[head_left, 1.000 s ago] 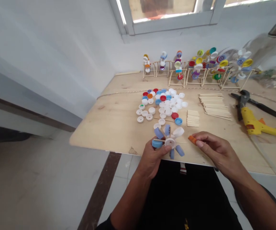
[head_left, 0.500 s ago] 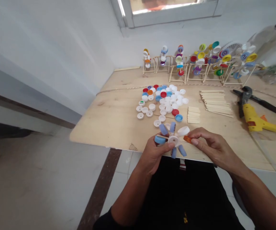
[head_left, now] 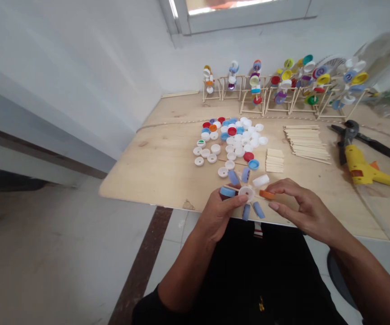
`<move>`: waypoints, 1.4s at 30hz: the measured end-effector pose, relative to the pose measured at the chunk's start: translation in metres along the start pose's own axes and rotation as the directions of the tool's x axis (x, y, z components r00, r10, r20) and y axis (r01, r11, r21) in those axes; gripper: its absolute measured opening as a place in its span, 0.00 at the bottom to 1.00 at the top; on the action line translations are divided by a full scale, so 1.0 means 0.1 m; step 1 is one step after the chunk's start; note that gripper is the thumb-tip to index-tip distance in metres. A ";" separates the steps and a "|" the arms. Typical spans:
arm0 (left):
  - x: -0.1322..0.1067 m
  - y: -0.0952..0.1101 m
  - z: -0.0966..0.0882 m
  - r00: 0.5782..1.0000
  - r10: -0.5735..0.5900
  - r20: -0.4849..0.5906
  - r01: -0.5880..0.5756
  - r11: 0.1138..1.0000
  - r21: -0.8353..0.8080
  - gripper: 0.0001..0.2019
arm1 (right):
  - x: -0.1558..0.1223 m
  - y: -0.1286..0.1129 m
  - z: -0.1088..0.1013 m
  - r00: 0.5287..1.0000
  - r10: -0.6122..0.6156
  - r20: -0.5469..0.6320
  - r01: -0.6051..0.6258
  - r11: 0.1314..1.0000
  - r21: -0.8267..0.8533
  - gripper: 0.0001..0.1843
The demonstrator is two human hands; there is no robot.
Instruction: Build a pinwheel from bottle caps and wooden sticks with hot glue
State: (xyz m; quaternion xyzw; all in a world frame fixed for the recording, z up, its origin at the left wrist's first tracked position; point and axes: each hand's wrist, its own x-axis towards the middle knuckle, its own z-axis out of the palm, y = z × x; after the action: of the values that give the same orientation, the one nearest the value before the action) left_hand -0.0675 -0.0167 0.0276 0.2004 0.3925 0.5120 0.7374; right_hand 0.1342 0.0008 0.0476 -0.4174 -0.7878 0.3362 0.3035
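My left hand (head_left: 220, 207) grips a wheel of bottle caps by its white hub cap (head_left: 246, 194), thumb laid over the hub's edge. Thin sticks spread from the hub with caps at their ends: light blue (head_left: 227, 192), periwinkle blue (head_left: 259, 210) and white (head_left: 261, 181). On the right side of the wheel sits an orange cap (head_left: 267, 195) at a stick's end. Around that cap my right hand (head_left: 291, 203) is open, thumb apart below it and the index finger close above; whether the finger touches it I cannot tell.
Loose bottle caps (head_left: 238, 140) lie beyond the wheel. Short sticks (head_left: 274, 161) and longer sticks (head_left: 306, 144) are stacked to their right. A yellow glue gun (head_left: 360, 167) and black-handled pliers (head_left: 350, 131) lie far right. Finished cap wheels on stick frames (head_left: 255, 90) line the wall.
My right thumb has come away from the orange cap, which stays at the wheel's right side. The wheel has tilted slightly in my left hand. The view has shifted a little.
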 end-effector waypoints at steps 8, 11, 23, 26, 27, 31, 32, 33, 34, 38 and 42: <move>0.01 0.00 0.05 1.000 -0.005 -0.004 0.005 0.999 -0.032 0.12 | -0.03 -0.01 0.13 0.983 -0.132 -0.128 0.103 0.972 -0.213 0.07; 0.01 -0.01 0.06 1.000 0.003 0.006 -0.003 0.999 -0.035 0.12 | -0.02 -0.02 0.17 0.969 -0.178 -0.171 0.126 0.952 -0.280 0.06; 0.01 -0.01 0.09 1.000 -0.006 0.018 0.006 0.999 -0.042 0.12 | -0.04 0.01 0.19 0.967 -0.190 -0.171 0.124 0.933 -0.339 0.05; 0.00 -0.01 0.10 0.999 0.002 0.033 -0.001 0.999 -0.037 0.11 | -0.04 0.03 0.18 0.965 -0.206 -0.162 0.141 0.929 -0.341 0.04; 0.00 -0.01 0.09 0.999 0.003 0.039 -0.002 0.999 -0.036 0.11 | -0.04 0.03 0.18 0.964 -0.212 -0.162 0.147 0.929 -0.341 0.04; 0.01 -0.01 0.08 0.999 0.006 0.045 -0.005 1.000 -0.027 0.10 | -0.04 0.02 0.19 0.966 -0.198 -0.164 0.136 0.935 -0.328 0.03; 0.01 -0.01 0.08 0.999 0.005 0.043 -0.003 1.000 -0.027 0.10 | -0.04 0.02 0.19 0.967 -0.189 -0.169 0.127 0.938 -0.323 0.04; 0.01 -0.01 0.08 0.999 0.002 0.041 -0.001 1.000 -0.031 0.10 | -0.04 0.02 0.20 0.967 -0.183 -0.176 0.120 0.940 -0.318 0.04; 0.01 -0.01 0.08 0.999 -0.002 0.045 0.003 0.999 -0.037 0.10 | -0.05 0.02 0.20 0.966 -0.180 -0.187 0.116 0.943 -0.311 0.04; 0.00 -0.01 0.09 0.997 -0.006 0.075 0.011 0.997 -0.070 0.10 | -0.07 0.02 0.21 0.956 -0.183 -0.227 0.115 0.952 -0.283 0.06; -0.01 -0.02 0.09 0.997 0.003 0.075 0.001 0.999 -0.053 0.10 | -0.12 0.00 0.19 0.959 -0.140 -0.246 0.070 0.959 -0.274 0.11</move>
State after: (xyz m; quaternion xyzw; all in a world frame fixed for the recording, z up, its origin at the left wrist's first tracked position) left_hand -0.0599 -0.0178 0.0321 0.1996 0.3508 0.5146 0.7564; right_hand 0.1254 -0.0146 0.0345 -0.4519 -0.7994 0.1540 0.3648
